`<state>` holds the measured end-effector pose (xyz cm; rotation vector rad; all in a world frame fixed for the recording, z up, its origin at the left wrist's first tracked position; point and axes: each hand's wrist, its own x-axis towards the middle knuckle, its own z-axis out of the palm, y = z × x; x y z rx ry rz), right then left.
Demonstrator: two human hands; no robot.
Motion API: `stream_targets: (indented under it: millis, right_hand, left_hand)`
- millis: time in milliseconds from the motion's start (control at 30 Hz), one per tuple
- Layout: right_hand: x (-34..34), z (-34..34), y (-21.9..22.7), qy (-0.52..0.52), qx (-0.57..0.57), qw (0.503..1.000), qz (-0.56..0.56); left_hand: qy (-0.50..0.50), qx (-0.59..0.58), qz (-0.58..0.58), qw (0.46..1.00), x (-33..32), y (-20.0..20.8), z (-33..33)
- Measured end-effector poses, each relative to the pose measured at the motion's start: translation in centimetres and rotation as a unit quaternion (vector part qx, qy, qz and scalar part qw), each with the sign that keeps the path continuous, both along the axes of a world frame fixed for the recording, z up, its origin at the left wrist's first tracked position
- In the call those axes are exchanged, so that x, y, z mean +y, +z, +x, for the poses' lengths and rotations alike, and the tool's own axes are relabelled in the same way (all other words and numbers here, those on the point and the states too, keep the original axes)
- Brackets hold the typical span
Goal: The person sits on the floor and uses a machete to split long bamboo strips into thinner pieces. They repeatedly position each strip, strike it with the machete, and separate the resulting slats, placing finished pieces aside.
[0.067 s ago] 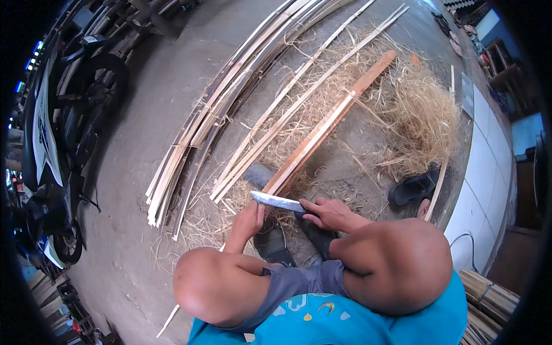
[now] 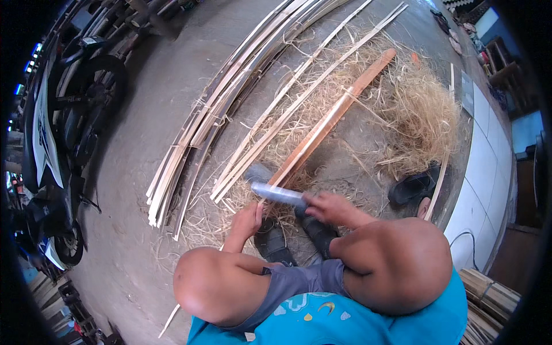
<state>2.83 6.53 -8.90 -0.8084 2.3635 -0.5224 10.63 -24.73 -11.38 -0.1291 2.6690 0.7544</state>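
Observation:
My right hand [image 2: 329, 208] is wrapped round the handle of a knife [image 2: 279, 194]; the broad blade, blurred by motion, points left across a long brown wooden board [image 2: 372, 69]. On the board lies a thin pale bamboo strip [image 2: 328, 123], passing under the blade. My left hand [image 2: 246, 221] is closed on the near end of this strip, just below the blade. The strip's tail [image 2: 168, 322] shows again past my left knee. The board slants away to the upper right, its near end between my shod feet [image 2: 273, 241].
Curly shavings [image 2: 420, 115] heap right of the board and spread beneath it. Long loose strips [image 2: 293, 109] and a strip bundle [image 2: 198, 123] lie to the left. A motorcycle [image 2: 63, 138] stands at far left. White tiles [image 2: 483, 161] edge the right, near a black shoe [image 2: 411, 187].
The knife and my right hand have moved slightly away from me along the strip, the blade now blurred. My left hand stays nearly where it was.

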Motion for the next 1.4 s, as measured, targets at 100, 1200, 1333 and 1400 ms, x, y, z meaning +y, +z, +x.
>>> stream_targets:
  millis: [100,1200,1333,1400]
  right_hand:
    - [8.2,-7.8,-3.9,-0.316,0.058,0.936,-0.142]
    - [10.1,-12.8,-0.3,-0.362,0.131,0.922,-0.041]
    - [7.9,-9.5,-3.6,-0.337,0.143,0.921,-0.131]
    - [4.3,-5.5,-3.2,-0.297,0.069,0.941,-0.144]
  left_hand:
    - [-0.010,0.012,0.037,0.999,-2.1,0.3,1.6]
    - [0.218,-0.131,0.222,0.941,-9.0,-6.0,11.0]
    - [0.149,-0.095,0.222,0.959,-5.7,-4.1,6.7]
    - [0.094,-0.036,0.134,0.986,-1.7,0.0,2.6]
